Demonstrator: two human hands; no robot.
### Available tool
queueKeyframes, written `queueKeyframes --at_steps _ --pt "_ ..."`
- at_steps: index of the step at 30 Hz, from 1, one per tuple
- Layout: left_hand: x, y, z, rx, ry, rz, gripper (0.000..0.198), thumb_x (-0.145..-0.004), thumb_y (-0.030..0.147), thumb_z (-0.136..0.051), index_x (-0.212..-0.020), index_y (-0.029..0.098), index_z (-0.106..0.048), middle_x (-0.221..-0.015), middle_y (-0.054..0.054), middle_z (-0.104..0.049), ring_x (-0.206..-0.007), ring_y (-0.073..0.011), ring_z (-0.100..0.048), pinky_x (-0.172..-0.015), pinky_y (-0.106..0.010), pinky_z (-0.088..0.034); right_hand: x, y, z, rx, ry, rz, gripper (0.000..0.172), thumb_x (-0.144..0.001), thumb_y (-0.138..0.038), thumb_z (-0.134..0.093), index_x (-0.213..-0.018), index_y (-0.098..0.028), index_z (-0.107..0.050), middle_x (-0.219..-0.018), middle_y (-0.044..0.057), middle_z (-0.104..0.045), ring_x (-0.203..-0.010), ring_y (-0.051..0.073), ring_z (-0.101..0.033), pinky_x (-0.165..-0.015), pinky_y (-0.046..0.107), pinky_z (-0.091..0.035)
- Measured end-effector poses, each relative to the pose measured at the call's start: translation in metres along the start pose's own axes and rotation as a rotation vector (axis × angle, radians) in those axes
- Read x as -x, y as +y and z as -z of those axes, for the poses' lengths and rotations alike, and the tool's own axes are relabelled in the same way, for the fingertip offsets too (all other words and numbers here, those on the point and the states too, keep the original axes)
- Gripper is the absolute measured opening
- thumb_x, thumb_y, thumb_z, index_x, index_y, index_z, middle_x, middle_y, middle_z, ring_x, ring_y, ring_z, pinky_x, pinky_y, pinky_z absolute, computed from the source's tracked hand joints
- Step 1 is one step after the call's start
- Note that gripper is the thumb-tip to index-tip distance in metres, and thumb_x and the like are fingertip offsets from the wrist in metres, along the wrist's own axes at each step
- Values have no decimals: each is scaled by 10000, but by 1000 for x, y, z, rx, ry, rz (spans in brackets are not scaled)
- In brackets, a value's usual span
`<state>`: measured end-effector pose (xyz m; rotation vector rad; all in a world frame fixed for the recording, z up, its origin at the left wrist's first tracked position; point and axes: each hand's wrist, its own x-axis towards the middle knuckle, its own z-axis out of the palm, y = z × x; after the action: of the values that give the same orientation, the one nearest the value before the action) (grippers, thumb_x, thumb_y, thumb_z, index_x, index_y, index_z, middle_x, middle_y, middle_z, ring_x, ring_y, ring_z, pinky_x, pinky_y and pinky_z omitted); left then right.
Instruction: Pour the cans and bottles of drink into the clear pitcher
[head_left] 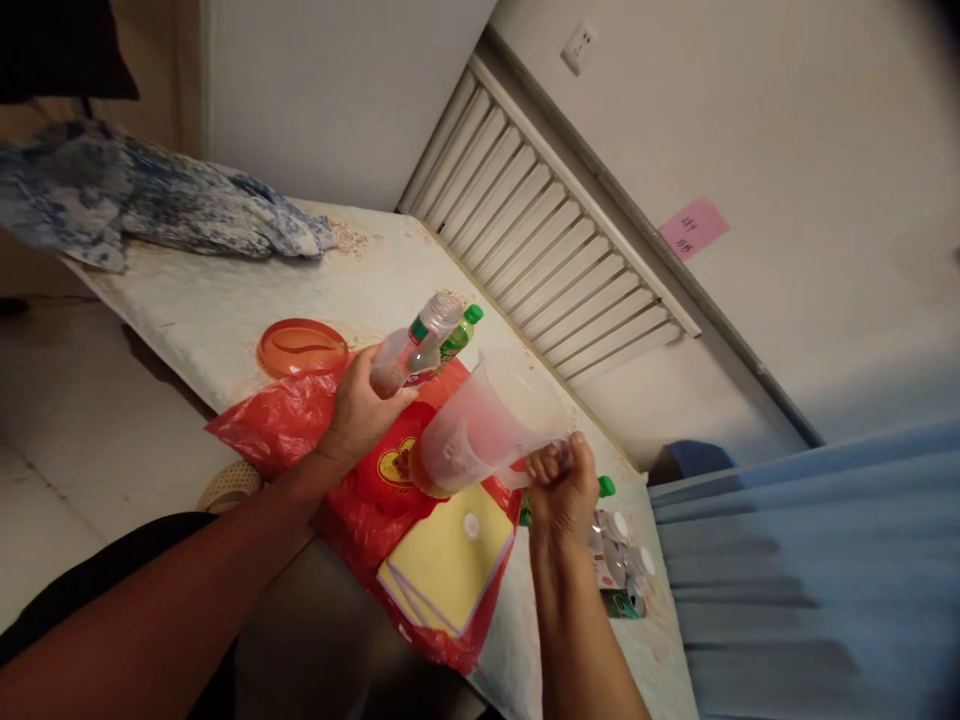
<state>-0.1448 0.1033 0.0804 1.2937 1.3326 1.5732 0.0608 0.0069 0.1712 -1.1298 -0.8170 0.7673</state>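
My left hand [358, 410] is wrapped round a clear plastic bottle [414, 345] with a red and green label, tilted with its open neck up and to the right. My right hand [562, 490] grips the handle of a clear plastic jug [480, 425], tipped toward the bottle, with a little reddish liquid at its bottom. Both are held above a red plastic bag [300, 420] spread on the table. A green-capped bottle [461, 335] stands just behind the held bottle.
An orange plate [300, 347] lies on the pale table [225, 300]. Yellow folders [450, 565] lie on the bag. Several small bottles [622, 560] stand beside my right hand. Blue patterned cloth [150, 205] lies at the far end. A tape roll [229, 485] sits below the table's edge.
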Motion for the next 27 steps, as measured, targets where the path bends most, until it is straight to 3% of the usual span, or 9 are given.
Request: queueKeyframes --at_steps 8,13,16,21,24,27 --pt "-1 -3 6 3 99 4 615 -636 324 -765 -1191 189 -538 -1116 -62 -647 -1017 -238 -620 -921 -375 -502 5 57 -21 -39 -10 2 447 -809 -458 -588 -557 -234 -295 -446 -113 -274 -402 72 -226 -452 240 -257" --pt "0 -1 9 9 95 11 622 -635 347 -771 -1193 183 -548 -1097 -58 -648 -985 -229 -625 -891 -360 -506 12 73 -17 4 10 43 418 -851 -453 -536 -585 -237 -296 -462 -112 -279 -409 79 -247 -474 236 -301" --pt "1 -2 9 9 85 18 638 -633 351 -773 -1204 181 -547 -1092 -58 -644 -984 -228 -619 -885 -358 -506 15 76 -10 35 -16 60 426 -878 -481 -522 -580 -231 -347 -480 -93 -342 -442 89 -341 -527 252 -370" --pt "2 -7 8 -20 68 29 655 -634 335 -770 -1229 190 -539 -1112 -58 -646 -982 -226 -622 -898 -370 -508 15 74 19 276 37 118 403 -880 -571 -508 -782 -185 -566 -711 -5 -590 -643 132 -554 -646 273 -453" --pt "3 -7 9 -27 59 26 652 -638 341 -762 -1231 194 -534 -1111 -54 -648 -998 -229 -624 -923 -379 -506 19 80 50 492 90 77 360 -794 -517 -639 -911 -178 -605 -798 5 -620 -704 147 -577 -689 286 -478" --pt "4 -4 10 -40 54 16 637 -649 339 -753 -1230 194 -535 -1140 -68 -647 -1038 -243 -624 -941 -387 -502 32 95 83 752 42 66 369 -731 -427 -693 -992 -170 -646 -794 11 -624 -722 170 -587 -731 317 -496"
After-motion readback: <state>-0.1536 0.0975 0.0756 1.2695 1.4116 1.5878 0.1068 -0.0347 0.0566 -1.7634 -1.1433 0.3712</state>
